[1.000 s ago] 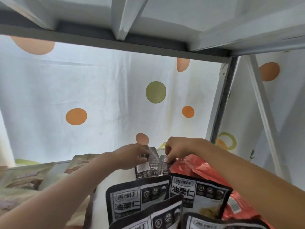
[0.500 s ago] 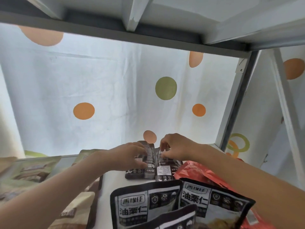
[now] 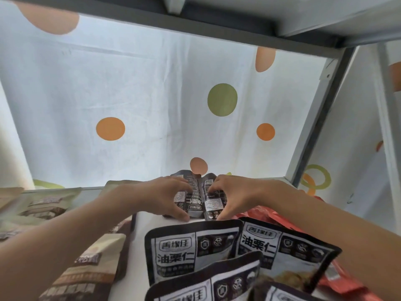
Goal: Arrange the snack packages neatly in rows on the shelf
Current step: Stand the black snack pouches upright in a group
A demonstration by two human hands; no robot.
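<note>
Two black snack packages stand side by side near the back of the white shelf (image 3: 138, 227). My left hand (image 3: 167, 196) grips the left black package (image 3: 191, 198), and my right hand (image 3: 232, 196) grips the right black package (image 3: 211, 200). Both hands partly cover them. In front stand more black-and-white packages in rows: one at left (image 3: 184, 250), one at right (image 3: 282, 250), and others (image 3: 206, 285) nearer me, cut off by the frame's bottom edge.
Brown and beige snack bags (image 3: 91, 263) lie at left, with more (image 3: 41, 205) further back. Red packages (image 3: 338, 279) lie at right under my right forearm. A dotted white curtain (image 3: 152, 105) hangs behind; a grey upright post (image 3: 319, 118) and upper shelf beam (image 3: 195, 29) bound the space.
The two black packages have gone from tilted in my fingertips to standing on the shelf. Both hands have come lower and now clasp their sides.
</note>
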